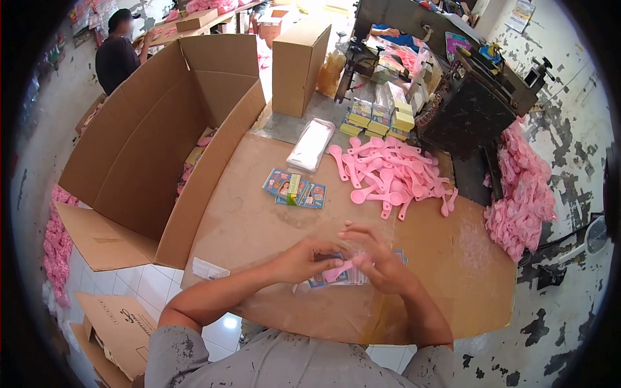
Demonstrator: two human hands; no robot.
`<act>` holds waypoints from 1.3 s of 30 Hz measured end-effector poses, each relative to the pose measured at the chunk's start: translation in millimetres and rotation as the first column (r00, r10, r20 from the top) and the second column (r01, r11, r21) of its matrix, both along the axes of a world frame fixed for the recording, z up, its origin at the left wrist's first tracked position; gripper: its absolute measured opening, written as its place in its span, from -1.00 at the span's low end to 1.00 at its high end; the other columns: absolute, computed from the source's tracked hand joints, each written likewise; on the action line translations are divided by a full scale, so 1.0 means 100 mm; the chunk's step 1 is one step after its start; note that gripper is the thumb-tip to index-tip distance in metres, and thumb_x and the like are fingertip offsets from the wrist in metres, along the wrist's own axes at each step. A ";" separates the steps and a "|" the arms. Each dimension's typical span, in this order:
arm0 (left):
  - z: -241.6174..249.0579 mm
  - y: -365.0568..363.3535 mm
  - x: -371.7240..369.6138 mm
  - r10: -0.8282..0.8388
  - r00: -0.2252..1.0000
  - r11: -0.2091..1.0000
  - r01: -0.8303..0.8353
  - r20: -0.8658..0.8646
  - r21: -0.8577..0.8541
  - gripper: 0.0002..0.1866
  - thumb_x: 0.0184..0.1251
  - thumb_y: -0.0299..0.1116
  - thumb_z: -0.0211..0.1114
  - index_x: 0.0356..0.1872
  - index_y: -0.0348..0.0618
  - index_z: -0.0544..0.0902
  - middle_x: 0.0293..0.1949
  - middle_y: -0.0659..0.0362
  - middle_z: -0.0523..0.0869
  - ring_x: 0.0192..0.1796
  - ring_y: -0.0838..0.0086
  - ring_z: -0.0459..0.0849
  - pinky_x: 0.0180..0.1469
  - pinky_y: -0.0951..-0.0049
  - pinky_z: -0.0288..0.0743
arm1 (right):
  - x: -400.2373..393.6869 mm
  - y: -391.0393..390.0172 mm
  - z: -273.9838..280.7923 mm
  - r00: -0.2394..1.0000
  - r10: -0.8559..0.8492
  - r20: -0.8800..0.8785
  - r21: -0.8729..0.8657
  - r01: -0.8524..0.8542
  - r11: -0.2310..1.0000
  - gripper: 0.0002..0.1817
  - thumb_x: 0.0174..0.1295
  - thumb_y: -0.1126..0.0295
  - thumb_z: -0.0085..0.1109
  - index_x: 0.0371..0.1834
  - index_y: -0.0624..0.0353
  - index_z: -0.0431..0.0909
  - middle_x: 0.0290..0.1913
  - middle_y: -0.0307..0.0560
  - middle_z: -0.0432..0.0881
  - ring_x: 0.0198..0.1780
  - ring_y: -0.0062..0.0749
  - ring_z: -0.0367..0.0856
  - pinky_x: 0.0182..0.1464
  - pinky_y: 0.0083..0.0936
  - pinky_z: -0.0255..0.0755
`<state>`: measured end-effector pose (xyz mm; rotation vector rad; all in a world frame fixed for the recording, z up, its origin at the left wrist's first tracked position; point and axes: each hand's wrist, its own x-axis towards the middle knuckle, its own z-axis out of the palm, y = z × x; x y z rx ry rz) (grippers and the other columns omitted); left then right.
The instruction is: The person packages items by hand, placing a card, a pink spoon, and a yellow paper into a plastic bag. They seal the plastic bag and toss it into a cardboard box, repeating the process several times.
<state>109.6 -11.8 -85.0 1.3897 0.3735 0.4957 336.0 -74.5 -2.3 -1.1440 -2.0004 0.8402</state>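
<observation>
At the near side of the table, my left hand [312,260] pinches a pink measuring spoon [336,271] between thumb and fingers. Clear plastic, apparently a small bag, surrounds the spoon. My right hand [383,264] curls around the other side of this plastic, its fingers slightly blurred and its upper fingers reaching toward my left hand. Beneath both hands lie blue printed cards [352,278], partly covered. Farther forward sits a banded bundle of similar cards [306,196]. A loose heap of pink measuring spoons [398,171] lies beyond my right hand.
A large open carton [129,149] stands left. Clear plastic bags [311,145] lie ahead, near stacked card bundles [370,116] and an upright cardboard box [297,71]. A dark machine [466,97] and bagged pink items [517,194] are right. Another person [116,55] is at back left.
</observation>
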 end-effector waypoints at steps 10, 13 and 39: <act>0.25 0.00 -0.08 -0.134 0.989 0.965 0.145 0.062 -0.221 -0.67 0.67 -0.41 0.27 0.32 -0.28 0.63 0.10 0.18 0.80 0.13 0.64 0.69 0.21 0.51 0.59 | 0.18 -0.07 0.14 0.926 0.177 -0.333 -0.175 -0.245 0.953 -0.54 0.55 0.35 0.11 0.48 0.12 0.50 0.46 0.12 0.49 0.59 0.04 0.35 0.60 -0.11 0.22; 0.17 0.02 -0.07 -0.141 0.981 0.962 0.168 0.137 -0.214 -0.64 0.67 -0.43 0.25 0.38 -0.27 0.59 0.15 0.17 0.78 0.15 0.65 0.68 0.22 0.53 0.59 | 0.10 -0.10 0.21 0.969 0.202 -0.141 -0.085 -0.215 0.973 -0.61 0.39 0.58 0.28 0.27 0.09 0.68 0.34 0.00 0.62 0.49 0.00 0.51 0.49 -0.13 0.40; 0.43 -0.14 -0.07 0.278 0.933 0.835 -0.352 0.228 0.423 -0.72 0.48 -0.58 0.39 0.16 -0.29 0.75 -0.04 0.02 0.89 -0.10 0.37 0.89 -0.04 0.37 0.76 | -0.14 -0.08 0.48 0.990 -0.132 0.047 0.255 0.116 0.960 -0.80 0.30 0.56 0.44 -0.03 0.21 0.76 -0.29 -0.05 0.71 -0.36 -0.31 0.72 -0.33 -0.41 0.58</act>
